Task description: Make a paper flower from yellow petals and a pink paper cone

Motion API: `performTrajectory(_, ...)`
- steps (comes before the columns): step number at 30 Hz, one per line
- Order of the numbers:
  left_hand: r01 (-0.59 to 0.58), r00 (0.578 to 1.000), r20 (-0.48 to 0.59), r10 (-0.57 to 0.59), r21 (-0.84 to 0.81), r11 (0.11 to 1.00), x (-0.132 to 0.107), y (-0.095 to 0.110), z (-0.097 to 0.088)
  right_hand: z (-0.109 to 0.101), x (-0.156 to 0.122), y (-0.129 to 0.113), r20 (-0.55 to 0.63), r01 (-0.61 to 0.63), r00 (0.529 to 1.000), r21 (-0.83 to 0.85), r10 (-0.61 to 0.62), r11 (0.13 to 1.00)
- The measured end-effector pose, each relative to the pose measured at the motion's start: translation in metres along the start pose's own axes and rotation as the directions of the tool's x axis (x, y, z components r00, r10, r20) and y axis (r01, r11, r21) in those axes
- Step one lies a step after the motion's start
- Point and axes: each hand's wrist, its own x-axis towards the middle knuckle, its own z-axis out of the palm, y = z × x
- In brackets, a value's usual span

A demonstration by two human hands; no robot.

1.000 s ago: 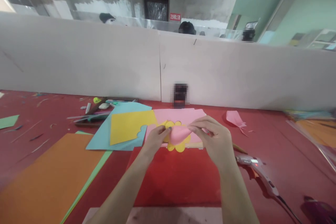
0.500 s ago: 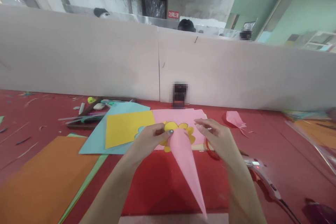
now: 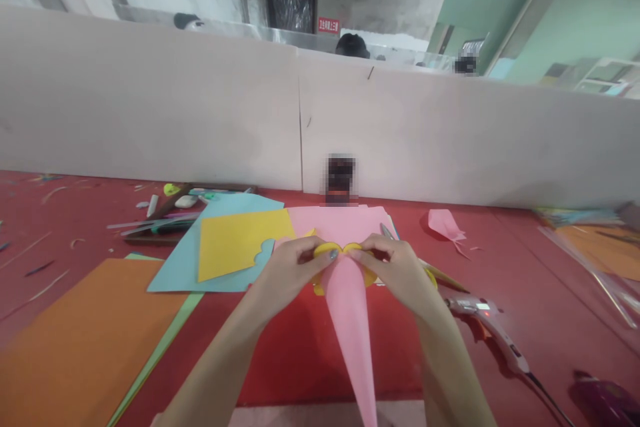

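Head view shows the left hand [image 3: 287, 270] and right hand [image 3: 395, 270] pinching the wide end of a pink paper cone [image 3: 350, 327] against a yellow paper flower [image 3: 345, 253], fingers closed narrowly so the roll does not open. It hangs over the red sheet [image 3: 300, 347], tip toward the person.

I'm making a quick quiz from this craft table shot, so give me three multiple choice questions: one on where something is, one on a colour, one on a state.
1. Where does the glue gun lie?
A. right of the hands
B. on the orange sheet
C. against the partition

2. What colour is the paper cone?
A. blue
B. pink
C. green

3. How is the cone held?
A. lying loose
B. by the left hand alone
C. by both hands at its wide end

Answers: 1 A, it lies on the red table beside the right hand. 2 B, plainly pink. 3 C, the left hand and right hand both pinch it.
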Motion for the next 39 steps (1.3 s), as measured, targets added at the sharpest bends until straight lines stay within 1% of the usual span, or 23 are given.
performTrajectory(5, -0.032, 0.999, -0.038, 0.037, 0.12, 0.992, 0.0002, -0.0008, 0.0012, 0.0011, -0.0003, -0.001, 0.025, -0.012, 1.0, -0.032, 0.013, 0.999)
performTrajectory(7, -0.034, 0.999, -0.035, 0.04, 0.161, 0.986, 0.0, -0.0007, 0.0003, 0.0013, 0.0, -0.0001, 0.042, -0.015, 0.999, -0.04, 0.017, 0.999)
performTrajectory(11, -0.019, 1.0, -0.009, 0.022, 0.211, 0.977, -0.0009, 0.0008, -0.0007, 0.002, 0.0011, 0.0019, 0.065, -0.016, 0.998, -0.035, 0.019, 0.999)
performTrajectory(14, -0.022, 0.999, -0.033, 0.031, 0.228, 0.973, -0.0018, 0.0013, 0.0001, 0.0024, 0.0015, 0.0027, 0.077, -0.021, 0.997, -0.041, 0.024, 0.999)
performTrajectory(17, -0.029, 0.999, -0.016, 0.033, 0.223, 0.974, -0.0025, 0.0009, 0.0006, 0.0026, 0.0011, 0.0023, 0.094, -0.018, 0.995, -0.09, 0.026, 0.996)
performTrajectory(21, -0.016, 1.0, 0.026, 0.011, 0.199, 0.98, -0.0023, 0.0002, 0.0, 0.0022, -0.0001, 0.0009, 0.117, -0.064, 0.99, -0.164, 0.084, 0.984)
performTrajectory(24, 0.022, 0.999, 0.034, -0.027, 0.14, 0.99, -0.0006, -0.0013, -0.0001, 0.001, -0.0007, 0.0007, 0.136, -0.066, 0.987, -0.127, 0.083, 0.99)
performTrajectory(27, 0.097, 0.991, 0.084, -0.1, 0.04, 0.994, 0.0006, -0.004, 0.0004, -0.0005, -0.001, 0.0009, 0.159, -0.044, 0.986, -0.056, 0.052, 0.997)
performTrajectory(29, 0.131, 0.986, 0.099, -0.132, 0.011, 0.991, 0.0003, -0.0053, 0.0006, -0.0011, -0.0012, 0.0004, 0.163, -0.037, 0.986, -0.047, 0.044, 0.998)
performTrajectory(31, 0.125, 0.988, 0.084, -0.127, 0.026, 0.992, -0.0007, -0.0053, 0.0005, -0.0014, -0.0015, -0.0006, 0.166, -0.037, 0.985, -0.068, 0.047, 0.997)
performTrajectory(34, 0.081, 0.994, 0.067, -0.087, 0.09, 0.993, -0.0021, -0.0031, -0.0005, -0.0014, -0.0019, -0.0025, 0.168, -0.04, 0.984, -0.114, 0.059, 0.993)
performTrajectory(39, 0.044, 0.996, 0.066, -0.053, 0.135, 0.99, -0.0021, 0.0004, -0.0012, -0.0008, -0.0014, -0.0031, 0.164, -0.05, 0.983, -0.155, 0.076, 0.987)
